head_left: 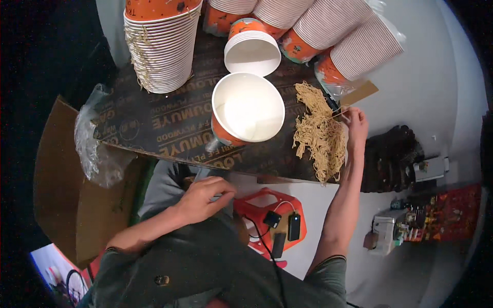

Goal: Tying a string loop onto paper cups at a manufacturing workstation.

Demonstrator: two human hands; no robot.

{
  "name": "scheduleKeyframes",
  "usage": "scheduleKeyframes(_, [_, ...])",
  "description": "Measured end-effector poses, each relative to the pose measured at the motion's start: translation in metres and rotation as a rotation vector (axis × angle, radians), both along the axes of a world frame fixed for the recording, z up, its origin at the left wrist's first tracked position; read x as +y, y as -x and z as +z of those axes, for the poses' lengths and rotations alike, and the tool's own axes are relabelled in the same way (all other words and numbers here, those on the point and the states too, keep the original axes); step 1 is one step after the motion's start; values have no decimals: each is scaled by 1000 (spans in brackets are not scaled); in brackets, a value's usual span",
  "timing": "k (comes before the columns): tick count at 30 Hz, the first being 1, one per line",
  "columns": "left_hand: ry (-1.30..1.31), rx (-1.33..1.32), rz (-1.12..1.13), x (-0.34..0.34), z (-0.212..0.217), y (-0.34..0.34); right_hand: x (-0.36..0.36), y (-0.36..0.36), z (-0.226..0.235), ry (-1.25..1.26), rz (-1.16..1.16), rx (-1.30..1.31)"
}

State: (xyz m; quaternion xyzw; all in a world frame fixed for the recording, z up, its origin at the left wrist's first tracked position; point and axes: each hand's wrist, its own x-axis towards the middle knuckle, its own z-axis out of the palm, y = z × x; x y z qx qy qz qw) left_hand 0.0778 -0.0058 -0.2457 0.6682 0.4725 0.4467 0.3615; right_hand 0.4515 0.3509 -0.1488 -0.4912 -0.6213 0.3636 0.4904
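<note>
My right hand (355,122) is at the table's right edge, fingers pinched around what looks like a thin tan strand beside a loose heap of tan, stringy strands (319,128). My left hand (208,197) rests over my lap, below the table edge, its fingers curled and nothing seen in them. Mid-table, a white-lined orange paper bucket (248,108) stands with its mouth facing up and nothing visible inside. Just behind it, a short stack of similar buckets (252,51) lies tipped toward me. At the far left rises a tall nested stack of buckets (162,54), with tan strands clinging to its left side.
Several bagged bucket stacks (328,23) lean along the table's back right. A dark plywood table (164,123) has plastic film (97,149) hanging off its left corner, above a cardboard box (77,195). Below, a red stool (295,205) holds small black devices and cables.
</note>
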Motion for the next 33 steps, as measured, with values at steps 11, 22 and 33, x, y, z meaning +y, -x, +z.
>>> scheduleKeyframes(11, [-97, -169, -134, 30, 40, -39, -48, 46, 133, -482, 11, 247])
scheduleKeyframes(22, [268, -833, -108, 52, 69, -73, -210, 119, 92, -229, 706, -842])
scheduleKeyframes(33, [548, -855, 35, 40, 11, -41, -237, 120, -12, -96, 743, -782])
